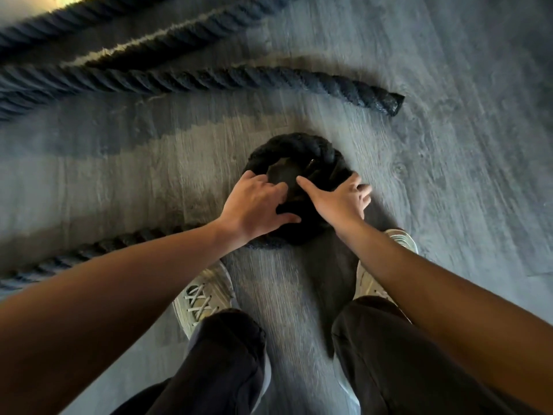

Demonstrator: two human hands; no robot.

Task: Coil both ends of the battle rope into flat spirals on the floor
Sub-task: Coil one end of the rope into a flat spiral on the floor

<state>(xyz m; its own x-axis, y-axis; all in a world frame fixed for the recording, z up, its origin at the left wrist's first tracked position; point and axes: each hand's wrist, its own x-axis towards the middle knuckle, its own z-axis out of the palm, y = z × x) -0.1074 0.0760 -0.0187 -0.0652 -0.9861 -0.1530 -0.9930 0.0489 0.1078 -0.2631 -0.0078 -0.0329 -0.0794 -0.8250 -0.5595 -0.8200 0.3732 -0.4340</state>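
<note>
Both hands rest on the small coil (299, 148) dead centre: left hand (254, 205) at its 8 o'clock edge, right hand (338, 199) at 4 o'clock, fingers splayed and pressing rather than clasping, as far as the blur shows. Best to pin the centre flat and feed the trailing rope (89, 250) round from 8 o'clock. The other end (386, 100) lies uncoiled at 1 o'clock on grey wood-grain floor (463, 175).
</note>
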